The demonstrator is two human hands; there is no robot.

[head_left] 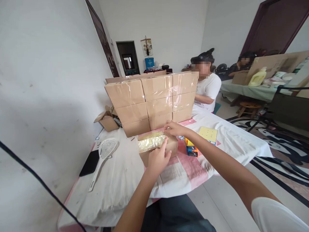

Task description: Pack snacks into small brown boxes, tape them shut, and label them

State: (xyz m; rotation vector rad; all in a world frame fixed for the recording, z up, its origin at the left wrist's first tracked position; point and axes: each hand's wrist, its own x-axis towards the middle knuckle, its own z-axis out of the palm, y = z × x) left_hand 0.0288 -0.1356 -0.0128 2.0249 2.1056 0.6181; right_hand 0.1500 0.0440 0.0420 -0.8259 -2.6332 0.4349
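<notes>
A small cardboard box (148, 158) lies in front of me, with shiny clear tape (152, 142) across the left part of its top. My left hand (158, 158) rests against the near side of the box, index finger stretched over the top and thumb apart. Over the far right part of the box, my right hand (175, 128) has its fingertips pinched together; what is between them is too small to make out. Right of the box stand an orange and blue tape dispenser-like object (191, 150) and a yellow dotted card (208, 133).
Stacked taped cartons (158, 103) form a wall behind the box. On the left lie a white slotted skimmer (108, 148), a black flat device (89, 163) and an open carton (107, 121). A co-worker (209, 85) sits beyond the table (116, 183); another person (243, 64) is farther right.
</notes>
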